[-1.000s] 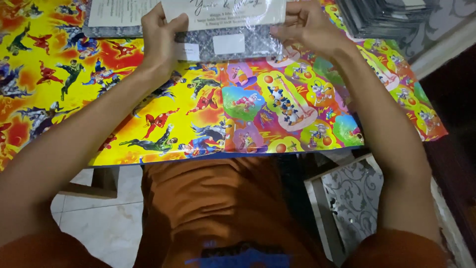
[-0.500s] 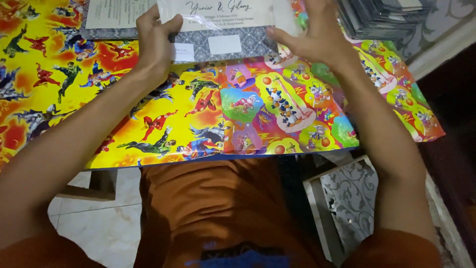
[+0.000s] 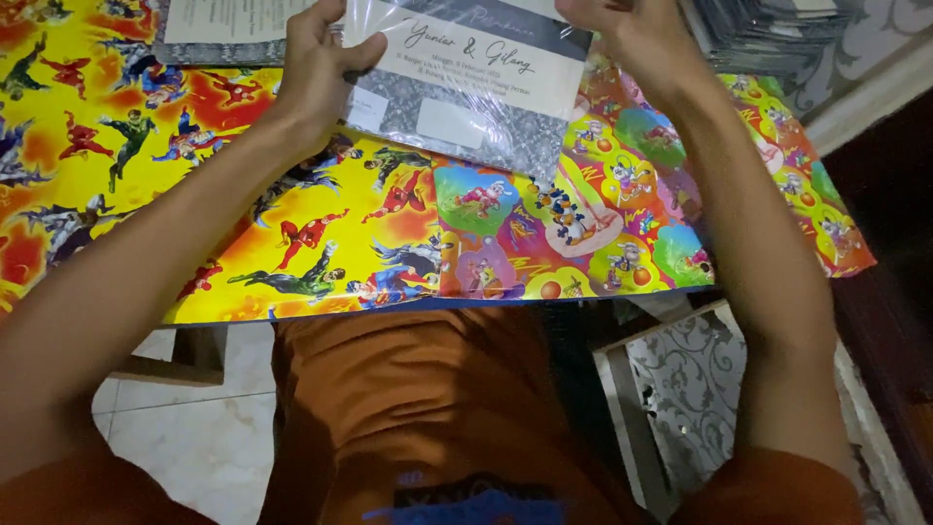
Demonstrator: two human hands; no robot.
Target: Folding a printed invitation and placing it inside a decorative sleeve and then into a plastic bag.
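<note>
Between our hands we hold a grey-patterned card (image 3: 466,87) in clear plastic, tilted, white panel with script facing up.

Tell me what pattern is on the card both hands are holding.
The card has a grey ornamental print with a pale panel of script, seen in the head view.

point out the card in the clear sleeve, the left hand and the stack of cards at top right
card in clear sleeve (image 3: 466,87), head view, patterned front
left hand (image 3: 316,73), head view, back of hand
stack of cards (image 3: 768,29), head view, stacked edges
</note>
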